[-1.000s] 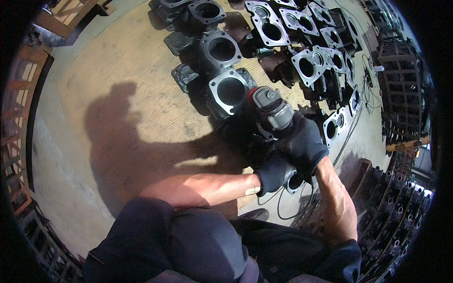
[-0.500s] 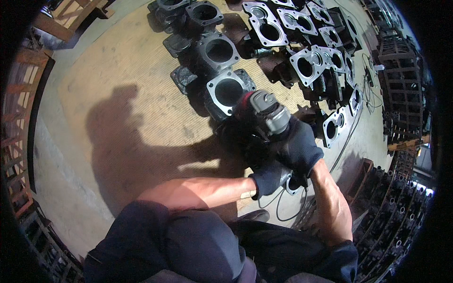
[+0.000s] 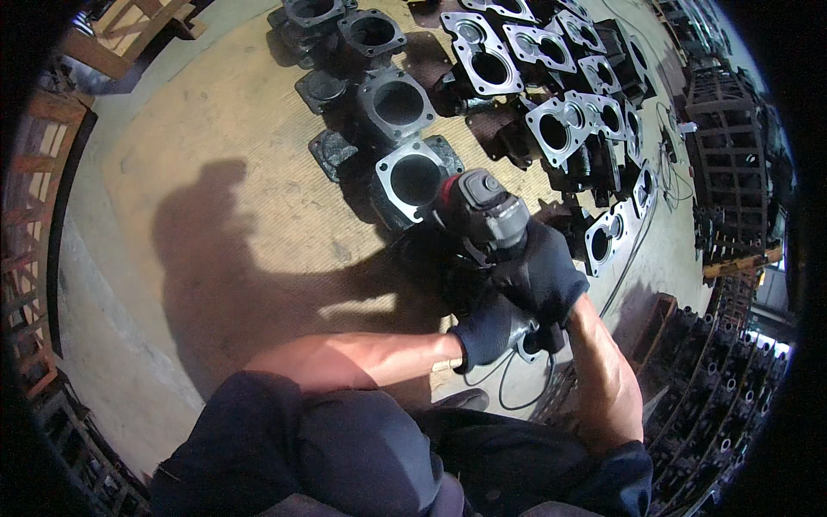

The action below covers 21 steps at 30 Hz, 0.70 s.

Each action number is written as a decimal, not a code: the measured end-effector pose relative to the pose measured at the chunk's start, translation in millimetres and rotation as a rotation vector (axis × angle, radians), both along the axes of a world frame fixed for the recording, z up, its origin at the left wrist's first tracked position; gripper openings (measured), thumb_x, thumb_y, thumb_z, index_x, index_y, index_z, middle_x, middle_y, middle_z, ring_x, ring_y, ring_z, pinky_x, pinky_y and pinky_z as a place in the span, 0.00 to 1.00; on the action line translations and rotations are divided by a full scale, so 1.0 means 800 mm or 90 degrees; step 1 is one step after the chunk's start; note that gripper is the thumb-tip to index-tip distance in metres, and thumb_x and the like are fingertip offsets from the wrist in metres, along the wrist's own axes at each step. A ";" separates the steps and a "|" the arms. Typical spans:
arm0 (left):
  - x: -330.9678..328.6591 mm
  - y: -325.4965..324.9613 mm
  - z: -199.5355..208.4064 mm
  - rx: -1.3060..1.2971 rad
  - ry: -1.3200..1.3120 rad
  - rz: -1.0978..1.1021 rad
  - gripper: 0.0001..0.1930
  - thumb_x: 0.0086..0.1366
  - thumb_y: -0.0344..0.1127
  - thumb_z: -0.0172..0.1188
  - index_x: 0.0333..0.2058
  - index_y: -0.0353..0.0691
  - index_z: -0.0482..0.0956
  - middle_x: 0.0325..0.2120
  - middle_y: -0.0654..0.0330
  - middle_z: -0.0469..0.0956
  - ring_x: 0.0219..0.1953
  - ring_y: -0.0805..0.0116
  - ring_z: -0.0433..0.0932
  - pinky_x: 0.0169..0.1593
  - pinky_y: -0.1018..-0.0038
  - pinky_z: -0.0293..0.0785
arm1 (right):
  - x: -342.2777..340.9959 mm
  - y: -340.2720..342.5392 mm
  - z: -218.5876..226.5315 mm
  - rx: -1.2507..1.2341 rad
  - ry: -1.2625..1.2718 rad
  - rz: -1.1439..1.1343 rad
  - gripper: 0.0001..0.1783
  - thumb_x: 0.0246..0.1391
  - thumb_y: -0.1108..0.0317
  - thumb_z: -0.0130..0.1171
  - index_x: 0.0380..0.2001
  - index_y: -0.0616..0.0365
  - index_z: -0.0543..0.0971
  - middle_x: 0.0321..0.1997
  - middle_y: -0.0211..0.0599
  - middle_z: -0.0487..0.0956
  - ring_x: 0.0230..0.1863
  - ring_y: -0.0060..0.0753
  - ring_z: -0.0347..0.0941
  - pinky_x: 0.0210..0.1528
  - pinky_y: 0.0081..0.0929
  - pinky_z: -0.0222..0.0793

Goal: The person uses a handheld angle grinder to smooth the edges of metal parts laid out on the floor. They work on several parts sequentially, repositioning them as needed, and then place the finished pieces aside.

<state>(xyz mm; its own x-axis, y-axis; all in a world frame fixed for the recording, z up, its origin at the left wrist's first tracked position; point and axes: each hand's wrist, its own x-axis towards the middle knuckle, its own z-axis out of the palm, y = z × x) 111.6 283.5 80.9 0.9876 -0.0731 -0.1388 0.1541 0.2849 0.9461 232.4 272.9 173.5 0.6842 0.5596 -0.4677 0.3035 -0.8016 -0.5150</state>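
Both gloved hands are wrapped tight around the grey handheld angle grinder [image 3: 484,215]: left hand [image 3: 489,327] at the rear, right hand [image 3: 543,274] nearer the head for control. Its front sits against the square grey metal casting [image 3: 415,179], with similar bored castings [image 3: 551,129] lined up beyond on the concrete floor [image 3: 215,146].

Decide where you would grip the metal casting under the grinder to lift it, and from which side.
Grip the square flange casting by its two outer flange edges, coming from above on the far side, probably: the grinder and gloved hands block the near edge.
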 end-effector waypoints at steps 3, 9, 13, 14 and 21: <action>0.003 0.032 -0.003 0.121 -0.037 0.023 0.08 0.67 0.32 0.58 0.40 0.35 0.82 0.35 0.57 0.82 0.39 0.68 0.78 0.47 0.68 0.75 | 0.017 0.021 -0.022 -0.001 -0.044 0.077 0.28 0.48 0.51 0.71 0.46 0.60 0.81 0.41 0.57 0.84 0.50 0.57 0.81 0.52 0.39 0.76; -0.008 0.036 0.026 0.029 0.069 -0.073 0.12 0.69 0.36 0.55 0.42 0.35 0.81 0.41 0.48 0.83 0.47 0.52 0.79 0.54 0.60 0.72 | -0.007 0.006 -0.001 0.033 0.024 0.034 0.30 0.39 0.67 0.72 0.49 0.63 0.79 0.41 0.46 0.86 0.43 0.37 0.83 0.51 0.33 0.77; -0.015 0.008 0.020 -0.017 0.047 -0.074 0.12 0.70 0.34 0.54 0.47 0.36 0.80 0.47 0.49 0.81 0.53 0.59 0.76 0.60 0.62 0.69 | -0.016 -0.007 0.012 -0.078 0.010 0.038 0.32 0.37 0.69 0.72 0.50 0.66 0.78 0.45 0.47 0.85 0.49 0.38 0.82 0.54 0.33 0.74; -0.009 -0.002 0.008 -0.032 0.016 -0.011 0.12 0.71 0.34 0.54 0.49 0.36 0.79 0.48 0.50 0.81 0.53 0.61 0.76 0.60 0.63 0.68 | -0.021 -0.003 0.019 0.039 0.050 -0.020 0.30 0.38 0.69 0.71 0.49 0.65 0.79 0.44 0.46 0.85 0.46 0.37 0.82 0.52 0.32 0.75; 0.021 0.053 -0.003 0.149 0.002 0.017 0.13 0.68 0.35 0.59 0.47 0.35 0.81 0.41 0.53 0.83 0.45 0.65 0.79 0.50 0.65 0.75 | 0.016 0.050 -0.002 -0.047 -0.052 0.039 0.21 0.44 0.69 0.69 0.44 0.62 0.80 0.36 0.42 0.85 0.36 0.32 0.82 0.44 0.30 0.78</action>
<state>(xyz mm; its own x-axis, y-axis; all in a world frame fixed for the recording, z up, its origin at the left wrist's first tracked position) 128.7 325.7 78.6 0.9883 -0.0121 -0.1522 0.1526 0.0624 0.9863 245.1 312.7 171.8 0.6874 0.5682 -0.4524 0.3924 -0.8147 -0.4270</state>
